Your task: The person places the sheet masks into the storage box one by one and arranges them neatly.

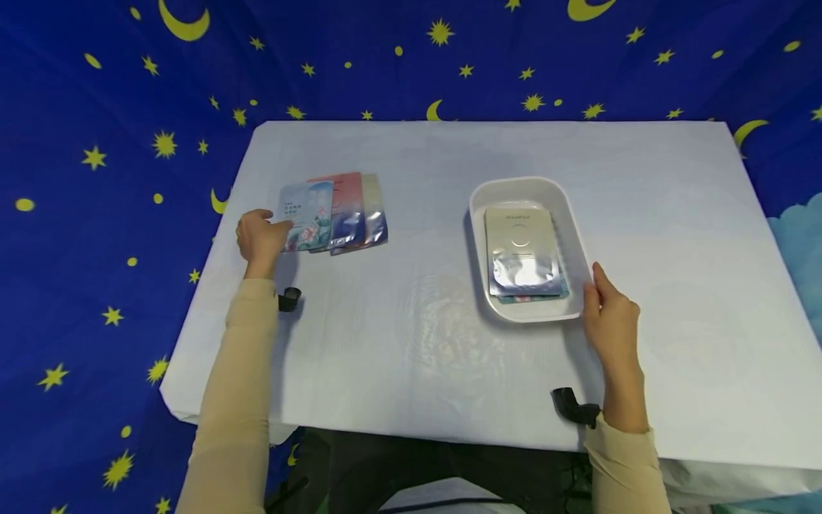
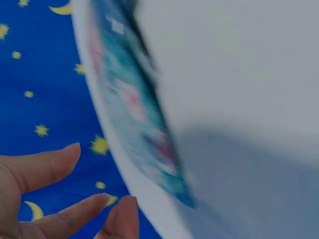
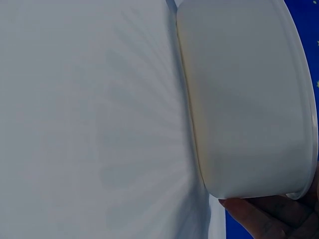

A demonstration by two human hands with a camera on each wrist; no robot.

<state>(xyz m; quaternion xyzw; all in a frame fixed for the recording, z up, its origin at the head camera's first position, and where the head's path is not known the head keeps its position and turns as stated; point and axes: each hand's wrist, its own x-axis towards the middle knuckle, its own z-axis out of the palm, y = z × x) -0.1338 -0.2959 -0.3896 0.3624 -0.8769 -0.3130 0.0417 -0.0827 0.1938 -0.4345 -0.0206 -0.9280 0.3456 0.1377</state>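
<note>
Three overlapping sheet mask packets lie at the table's left: a light blue floral one (image 1: 308,207) on top, a pink-to-blue one (image 1: 349,196) and a cream-and-silver one (image 1: 375,207). My left hand (image 1: 262,235) is at the blue packet's left edge, thumb spread from the fingers. In the left wrist view, the fingers (image 2: 47,169) are apart from the blurred floral packet (image 2: 132,104). My right hand (image 1: 613,321) holds the white tray (image 1: 568,214) at its near right corner. Inside lies a cream-and-silver packet (image 1: 521,250) over a floral one, mostly hidden.
A white cloth covers the table (image 1: 411,343). Blue curtains (image 1: 359,78) with yellow stars and moons hang behind and at the left. Black wrist camera mounts (image 1: 574,408) stick out beside both sleeves.
</note>
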